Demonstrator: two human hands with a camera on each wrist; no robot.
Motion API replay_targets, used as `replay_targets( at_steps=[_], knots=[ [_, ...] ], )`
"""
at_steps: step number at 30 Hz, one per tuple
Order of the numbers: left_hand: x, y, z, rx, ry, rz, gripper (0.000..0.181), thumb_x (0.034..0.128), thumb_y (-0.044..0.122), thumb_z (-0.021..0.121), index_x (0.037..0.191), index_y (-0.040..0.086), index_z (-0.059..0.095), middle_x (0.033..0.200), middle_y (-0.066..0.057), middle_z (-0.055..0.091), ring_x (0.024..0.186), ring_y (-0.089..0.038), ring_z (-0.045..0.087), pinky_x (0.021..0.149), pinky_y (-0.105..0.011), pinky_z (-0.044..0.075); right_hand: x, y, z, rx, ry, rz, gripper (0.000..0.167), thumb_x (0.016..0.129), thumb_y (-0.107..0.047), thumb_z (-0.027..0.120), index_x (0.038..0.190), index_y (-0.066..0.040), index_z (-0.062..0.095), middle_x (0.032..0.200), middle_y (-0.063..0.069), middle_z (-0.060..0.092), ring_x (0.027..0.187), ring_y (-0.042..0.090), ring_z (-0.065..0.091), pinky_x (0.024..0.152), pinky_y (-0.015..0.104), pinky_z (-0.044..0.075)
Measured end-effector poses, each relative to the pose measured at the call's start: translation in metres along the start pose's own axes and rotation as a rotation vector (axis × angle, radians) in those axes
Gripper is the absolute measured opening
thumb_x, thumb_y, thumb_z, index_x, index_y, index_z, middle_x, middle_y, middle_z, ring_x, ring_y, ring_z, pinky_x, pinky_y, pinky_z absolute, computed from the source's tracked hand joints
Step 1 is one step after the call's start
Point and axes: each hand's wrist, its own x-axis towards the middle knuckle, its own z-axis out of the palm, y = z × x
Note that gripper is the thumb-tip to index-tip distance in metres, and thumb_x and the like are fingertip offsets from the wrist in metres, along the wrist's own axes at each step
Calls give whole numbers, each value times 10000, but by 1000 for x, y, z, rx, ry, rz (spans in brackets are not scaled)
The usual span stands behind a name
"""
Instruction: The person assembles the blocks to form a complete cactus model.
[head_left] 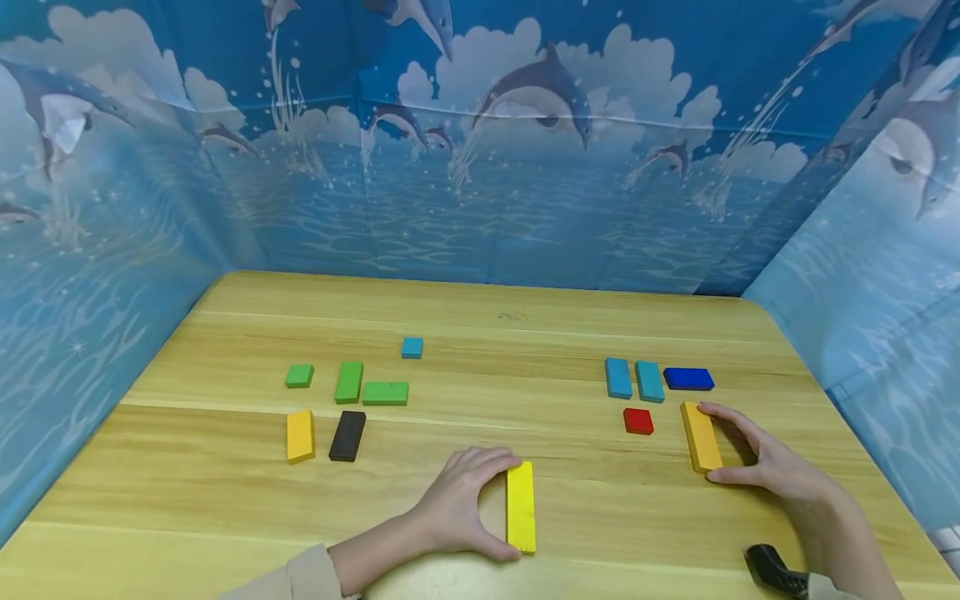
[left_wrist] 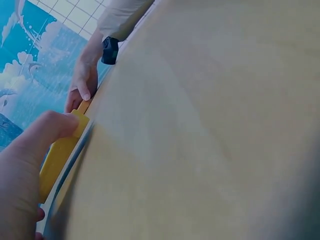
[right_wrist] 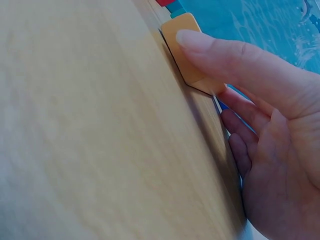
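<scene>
Step in hand: seemingly two-handed grip, pickup or set-down, cannot tell which. Left hand (head_left: 467,505) pinches yellow block (head_left: 521,508) by its ends, near front middle of bench (head_left: 600,525); right hand (head_left: 776,467) pinches orange block (head_left: 701,437) likewise, right of red block (head_left: 638,422). Next move likely calls for steady pinch, blocks kept level.

Indoor screened-off booth, dolphin-printed curtains (head_left: 487,221) around three sides; wood-grain tabletop (head_left: 555,333), white tiled surface (left_wrist: 82,20) beyond
</scene>
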Motion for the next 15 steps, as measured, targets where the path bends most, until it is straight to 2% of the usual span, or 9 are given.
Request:
replay_targets(
  at_steps=[9, 15],
  knots=[
    [-4, -1, 2, 45, 8, 33, 890, 543, 575, 780, 1289, 188, 486, 1316, 77, 471, 1185, -96, 411, 1006, -370, 304, 2, -1, 1, -4, 7, 2, 768, 785, 36, 656, 1413, 11, 213, 1382, -184, 272, 1225, -150, 202, 888, 22, 186],
    [-4, -2, 4, 86, 17, 81, 895, 545, 606, 762, 1282, 179, 487, 1296, 76, 487, 1179, -94, 420, 996, -367, 311, 2, -2, 2, -12, 14, -5, 757, 784, 35, 659, 1402, 29, 222, 1372, -195, 280, 1222, -153, 208, 895, 17, 186]
  ],
)
